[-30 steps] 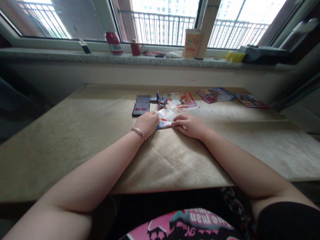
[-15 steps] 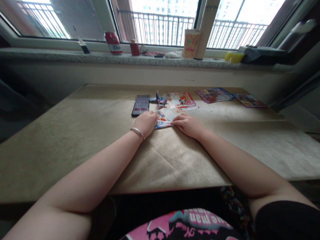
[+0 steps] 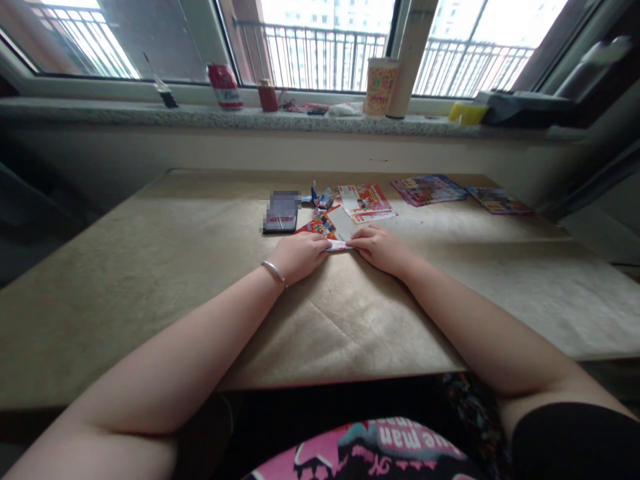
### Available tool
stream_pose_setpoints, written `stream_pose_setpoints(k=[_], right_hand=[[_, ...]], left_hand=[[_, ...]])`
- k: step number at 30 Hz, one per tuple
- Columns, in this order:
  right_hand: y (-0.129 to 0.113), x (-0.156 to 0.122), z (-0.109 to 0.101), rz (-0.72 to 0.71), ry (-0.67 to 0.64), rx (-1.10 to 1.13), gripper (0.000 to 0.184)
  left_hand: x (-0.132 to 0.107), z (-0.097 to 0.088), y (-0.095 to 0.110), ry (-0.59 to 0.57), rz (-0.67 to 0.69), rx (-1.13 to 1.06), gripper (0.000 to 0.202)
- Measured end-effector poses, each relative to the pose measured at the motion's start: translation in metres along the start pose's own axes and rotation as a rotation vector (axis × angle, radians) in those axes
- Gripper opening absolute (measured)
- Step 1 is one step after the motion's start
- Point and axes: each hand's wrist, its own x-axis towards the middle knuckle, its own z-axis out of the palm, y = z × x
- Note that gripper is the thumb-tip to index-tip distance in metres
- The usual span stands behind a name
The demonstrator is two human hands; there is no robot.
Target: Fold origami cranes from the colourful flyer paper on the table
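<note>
A small sheet of colourful printed paper (image 3: 334,227), partly folded, lies on the brown paper-covered table (image 3: 150,267). My left hand (image 3: 299,257), with a silver bracelet at the wrist, presses its fingertips on the near edge of the paper. My right hand (image 3: 380,248) pinches the same edge from the right. Both hands have their fingers closed on the paper. A dark phone (image 3: 281,213) lies just beyond my left hand.
A small folded paper figure (image 3: 323,197) and several printed sheets (image 3: 365,200) (image 3: 429,189) (image 3: 497,200) lie farther back on the table. The window sill holds a red can (image 3: 225,87), a small red cup (image 3: 267,97), a tall paper cup (image 3: 379,87) and a yellow sponge (image 3: 463,113).
My left hand slid back toward me and to the right, uncovering the paper, which now stands up more open behind the fingers. My right hand stayed almost where it was.
</note>
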Motion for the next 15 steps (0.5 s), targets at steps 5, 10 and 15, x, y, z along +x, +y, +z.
stream_pose_setpoints(k=[5, 10, 15], right_hand=[[0.0, -0.002, 0.0, 0.003, -0.005, -0.003, 0.032], [-0.001, -0.003, -0.002, 0.043, 0.009, 0.048, 0.033], [0.001, -0.001, -0.002, 0.033, 0.029, 0.074, 0.03]], left_hand=[[0.0, 0.001, -0.001, -0.017, -0.021, 0.01, 0.032], [0.003, 0.005, -0.006, -0.023, -0.015, -0.011, 0.031], [0.004, 0.005, -0.009, -0.029, -0.017, -0.029, 0.028]])
